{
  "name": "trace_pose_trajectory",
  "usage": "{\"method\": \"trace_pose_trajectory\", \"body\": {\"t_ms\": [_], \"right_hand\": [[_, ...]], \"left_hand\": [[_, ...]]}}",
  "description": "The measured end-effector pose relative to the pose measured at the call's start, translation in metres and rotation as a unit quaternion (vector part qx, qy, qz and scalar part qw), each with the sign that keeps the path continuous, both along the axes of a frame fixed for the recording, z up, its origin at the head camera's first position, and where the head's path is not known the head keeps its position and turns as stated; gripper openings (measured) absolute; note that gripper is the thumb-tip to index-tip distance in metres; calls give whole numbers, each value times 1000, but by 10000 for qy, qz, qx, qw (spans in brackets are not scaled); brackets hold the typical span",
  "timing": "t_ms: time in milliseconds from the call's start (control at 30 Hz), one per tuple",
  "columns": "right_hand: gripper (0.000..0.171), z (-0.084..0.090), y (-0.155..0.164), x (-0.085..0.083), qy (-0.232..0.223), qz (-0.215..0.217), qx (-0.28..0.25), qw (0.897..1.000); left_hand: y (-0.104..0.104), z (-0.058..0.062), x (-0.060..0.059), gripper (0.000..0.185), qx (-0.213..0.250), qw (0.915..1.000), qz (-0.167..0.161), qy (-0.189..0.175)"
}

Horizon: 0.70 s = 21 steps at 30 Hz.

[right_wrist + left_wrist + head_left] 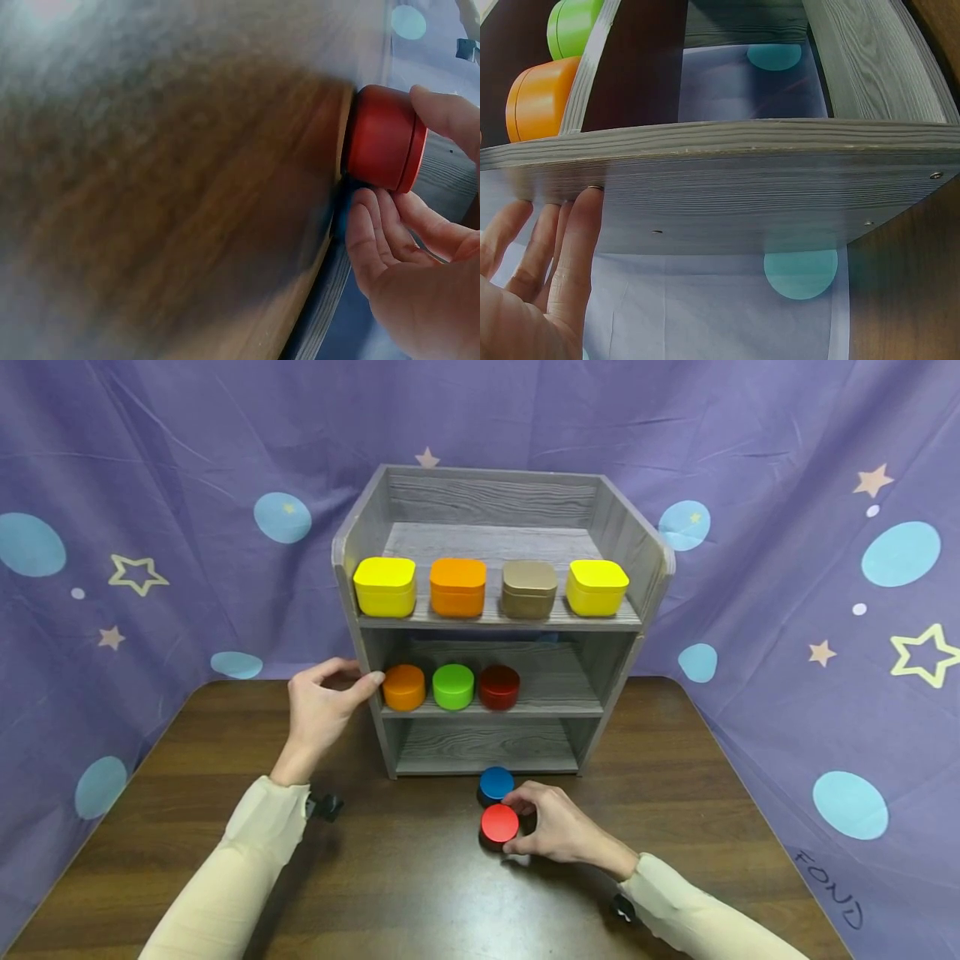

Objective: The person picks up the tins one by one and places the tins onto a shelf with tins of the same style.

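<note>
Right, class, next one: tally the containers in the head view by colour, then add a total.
Yellow containers: 2
Orange containers: 2
Brownish container: 1
Green container: 1
Dark red container: 1
Bright red container: 1
Blue container: 1
Total: 9

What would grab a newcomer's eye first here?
Likely the two bright yellow boxes, at either end of the row atop the grey shelf unit. Then the bright red container that the right hand pinches, in front of the unit, with a blue container just behind it.
</note>
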State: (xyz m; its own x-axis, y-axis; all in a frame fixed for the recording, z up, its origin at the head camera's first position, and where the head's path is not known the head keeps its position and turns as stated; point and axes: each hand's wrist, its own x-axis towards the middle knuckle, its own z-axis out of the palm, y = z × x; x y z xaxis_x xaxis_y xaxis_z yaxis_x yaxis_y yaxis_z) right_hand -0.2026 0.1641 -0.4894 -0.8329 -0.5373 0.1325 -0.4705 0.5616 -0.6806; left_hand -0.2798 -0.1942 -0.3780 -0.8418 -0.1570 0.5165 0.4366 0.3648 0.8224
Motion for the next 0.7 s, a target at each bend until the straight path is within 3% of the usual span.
{"method": "trace_pose_trajectory", "body": {"t_ms": [700], "right_hand": [[54, -5, -11, 2, -26, 71, 0, 10000]], "left_hand": [[-1, -1, 0, 25, 5, 10000, 4, -39]]}}
